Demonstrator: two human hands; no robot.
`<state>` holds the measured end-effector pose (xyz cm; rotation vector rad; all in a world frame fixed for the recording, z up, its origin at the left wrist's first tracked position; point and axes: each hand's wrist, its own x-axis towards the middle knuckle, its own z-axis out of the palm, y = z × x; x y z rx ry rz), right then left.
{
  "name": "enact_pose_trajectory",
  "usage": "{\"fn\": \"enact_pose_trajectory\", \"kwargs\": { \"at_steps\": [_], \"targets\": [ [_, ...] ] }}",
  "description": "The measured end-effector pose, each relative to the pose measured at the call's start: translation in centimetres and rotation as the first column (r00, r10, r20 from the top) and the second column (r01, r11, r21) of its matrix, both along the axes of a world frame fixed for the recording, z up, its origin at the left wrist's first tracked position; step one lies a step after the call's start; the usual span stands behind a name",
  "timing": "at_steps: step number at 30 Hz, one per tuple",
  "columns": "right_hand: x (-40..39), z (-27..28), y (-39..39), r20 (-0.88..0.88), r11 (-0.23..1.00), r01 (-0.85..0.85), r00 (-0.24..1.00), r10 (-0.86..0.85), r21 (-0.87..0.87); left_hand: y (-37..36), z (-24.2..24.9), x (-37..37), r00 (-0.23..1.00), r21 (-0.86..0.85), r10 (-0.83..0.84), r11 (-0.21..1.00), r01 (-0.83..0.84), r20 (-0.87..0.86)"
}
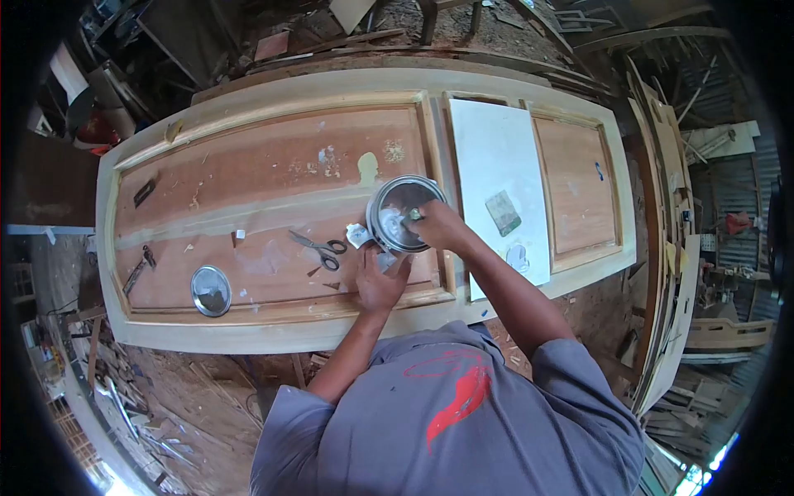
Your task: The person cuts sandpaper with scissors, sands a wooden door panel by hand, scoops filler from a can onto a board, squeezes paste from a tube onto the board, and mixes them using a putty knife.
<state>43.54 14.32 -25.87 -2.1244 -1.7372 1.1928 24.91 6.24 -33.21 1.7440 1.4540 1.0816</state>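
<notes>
A round metal can [400, 194] stands open on the wooden panelled door, with whitish material inside. My left hand [381, 283] is at the can's lower side, its fingers spread against it. Over the can's right rim reaches my right hand [437, 226], fingers closed round a small greenish tool whose end is inside the can. Black-handled scissors [321, 248] lie left of the can. Farther left rests a round metal lid [211, 291]. To the right, a white board [495, 157] carries a grey-green rectangular pad [503, 212].
The door [273, 337] spans the work area. On its left lie a hammer-like tool [141, 269] and a small dark block [145, 193]. Long boards [662, 248] lean at the right. Wood scraps cover the ground around.
</notes>
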Motion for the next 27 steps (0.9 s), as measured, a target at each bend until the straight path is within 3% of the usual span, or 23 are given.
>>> {"fn": "enact_pose_trajectory", "kwargs": {
  "at_steps": [1, 4, 8, 11, 14, 20, 27],
  "targets": [
    [0.8, -2.2, -0.4, -0.129, 0.998, 0.067, 0.989, -0.066, 0.004, -0.1, 0.0, 0.1, 1.0, -0.034, -0.006, 0.999, 0.006, 0.017],
    [1.2, -0.9, -0.6, -0.376, 0.934, 0.252, 0.864, -0.335, -0.252, -0.1, -0.7, 0.0, 1.0, -0.026, -0.019, 0.999, 0.019, 0.011],
    [2.0, 1.3, -1.0, -0.522, 0.818, 0.363, 0.637, -0.567, -0.446, -0.3, -0.6, -0.4, 0.999, -0.03, -0.039, 0.999, 0.038, -0.015],
    [2.2, 2.2, -2.5, -0.561, 0.767, 0.439, 0.523, -0.641, -0.467, -0.1, -0.8, -1.0, 0.997, -0.017, -0.077, 0.997, 0.077, -0.007],
    [3.1, 1.4, -4.2, -0.663, 0.731, 0.462, 0.337, -0.669, -0.502, -0.2, -1.2, -1.4, 0.995, -0.011, -0.102, 0.995, 0.102, -0.008],
    [4.1, 2.2, -6.0, -0.751, 0.726, 0.438, 0.155, -0.642, -0.53, 0.0, -1.1, -1.6, 0.99, 0.031, -0.124, 0.992, 0.126, -0.062],
    [4.1, 6.5, -6.1, -0.8, 0.756, 0.462, 0.149, -0.581, -0.463, -0.2, -1.9, -1.3, 0.993, 0.122, -0.108, 0.986, 0.114, -0.057]
  ]
}}
